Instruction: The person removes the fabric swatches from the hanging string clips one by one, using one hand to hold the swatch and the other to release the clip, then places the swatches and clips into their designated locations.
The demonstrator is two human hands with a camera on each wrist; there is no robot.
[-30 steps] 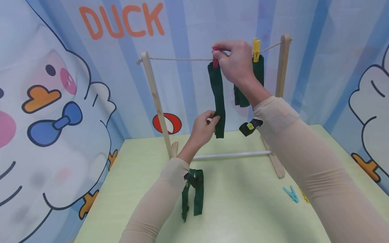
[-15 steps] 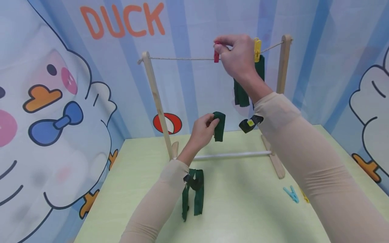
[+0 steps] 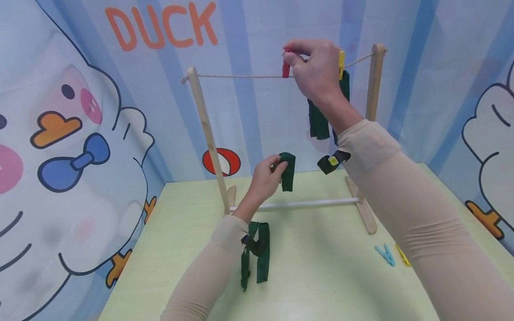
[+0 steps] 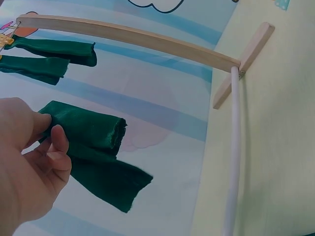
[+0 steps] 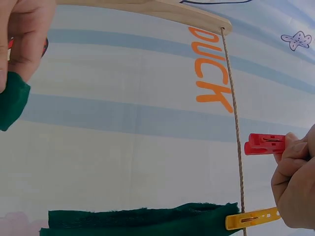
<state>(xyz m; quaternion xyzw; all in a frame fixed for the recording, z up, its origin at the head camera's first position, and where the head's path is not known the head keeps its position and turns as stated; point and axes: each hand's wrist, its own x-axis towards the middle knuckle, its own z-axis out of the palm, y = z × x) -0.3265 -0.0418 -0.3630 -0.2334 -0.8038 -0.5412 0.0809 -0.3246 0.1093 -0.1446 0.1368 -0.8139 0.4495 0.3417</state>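
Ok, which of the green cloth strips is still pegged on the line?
The green strip at the line's right end, under the yellow peg. Another is bunched in the left hand; a third lies on the table.

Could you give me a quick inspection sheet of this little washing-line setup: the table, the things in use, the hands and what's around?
Surface: pale green table.
Job's things: red clothespin at the string line; green cloth strip folded, off the line.
Clutter: second green cloth hung by a yellow clothespin; green strips on the table; blue clothespin and another yellow one beside it.
Grippers: right hand pinches the red clothespin; left hand holds the folded strip.
Cables: nothing seen.
Surroundings: wooden rack; cartoon duck backdrop.
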